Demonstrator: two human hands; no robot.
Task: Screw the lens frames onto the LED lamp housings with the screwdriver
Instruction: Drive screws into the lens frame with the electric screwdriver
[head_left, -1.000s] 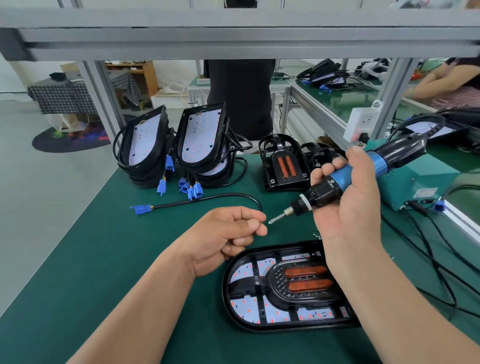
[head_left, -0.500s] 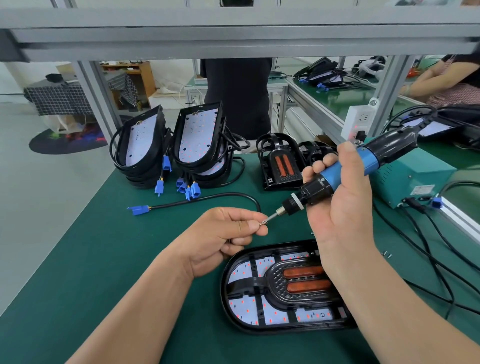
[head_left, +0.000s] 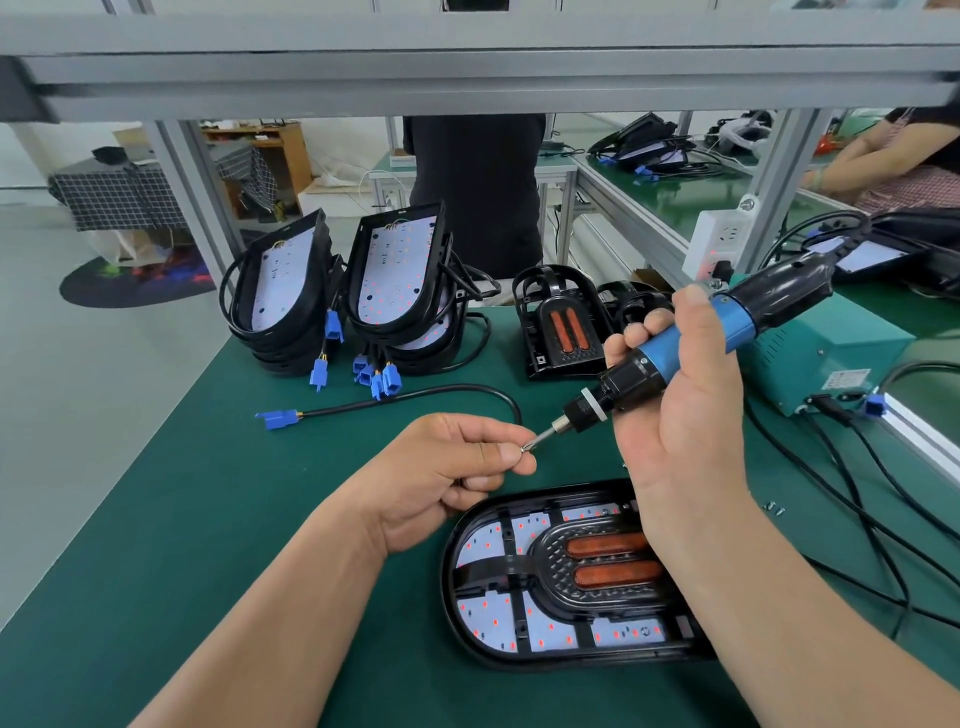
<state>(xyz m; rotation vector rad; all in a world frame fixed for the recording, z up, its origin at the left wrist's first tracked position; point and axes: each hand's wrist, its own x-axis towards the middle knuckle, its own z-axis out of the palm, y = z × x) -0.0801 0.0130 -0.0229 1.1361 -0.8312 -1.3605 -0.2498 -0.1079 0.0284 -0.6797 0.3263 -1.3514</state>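
A second ago the bit (head_left: 543, 439) of the electric screwdriver (head_left: 631, 376) hung clear of the left hand (head_left: 447, 467), with a gap between its tip and the curled fingers. That gap has closed. The tip now meets a small screw (head_left: 525, 447), which the left thumb and forefinger pinch and offer up to it, while the other fingers are curled in. The right hand (head_left: 680, 415) is wrapped round the blue and black barrel, thumb along the top. It holds the tool slanted, nose down and to the left, a little lower and further left than before.

The work itself has not moved. The LED lamp housing (head_left: 452, 613) lies flat on the near part of the green mat (head_left: 208, 545), just below both hands, with the black lens frame (head_left: 550, 571) seated in it over the white LED board. The right wrist hides its right end.

I read this as loading the screw onto the bit — no screw is being driven yet. Whether the screw has caught on the tip I cannot tell, as it is very small here. If it has, the next step should be to carry it down to a hole in the frame.

A few loose screws (head_left: 774, 508) lie on the mat to the right. Bare housings (head_left: 395, 280) are stacked at the far left, with spare lens frames (head_left: 561, 322) at the far centre.
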